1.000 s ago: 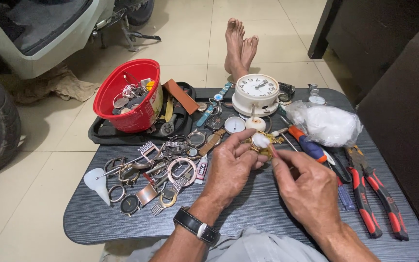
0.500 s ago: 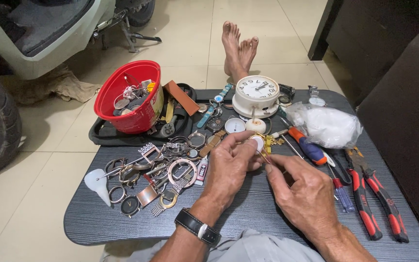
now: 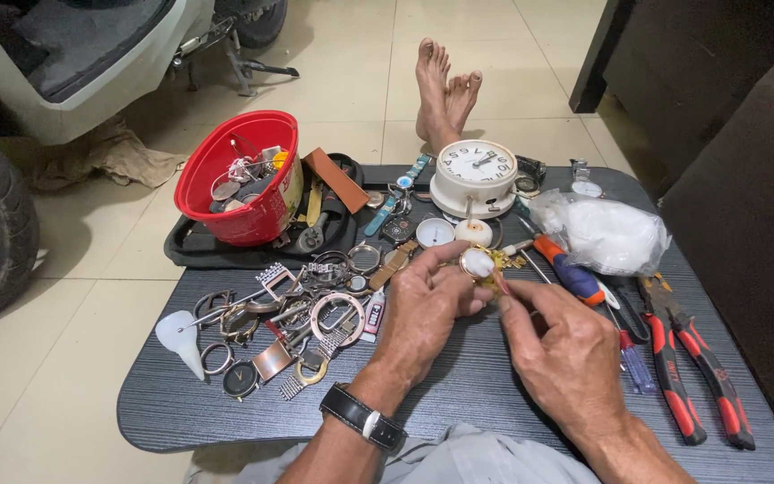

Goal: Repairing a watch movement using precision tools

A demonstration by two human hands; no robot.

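Above the grey lap table (image 3: 459,394), I pinch a small gold watch (image 3: 479,263) in my left hand (image 3: 427,309), dial up for access; my right hand (image 3: 562,350) closes fingertips on its edge. Loose watch parts (image 3: 288,314) lie left, pliers (image 3: 683,358) right.

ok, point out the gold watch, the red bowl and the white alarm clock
gold watch (image 3: 477,263): head view, on its pale dial, held in the fingers.
red bowl (image 3: 253,218): head view, on its outer front wall.
white alarm clock (image 3: 476,165): head view, on its face.
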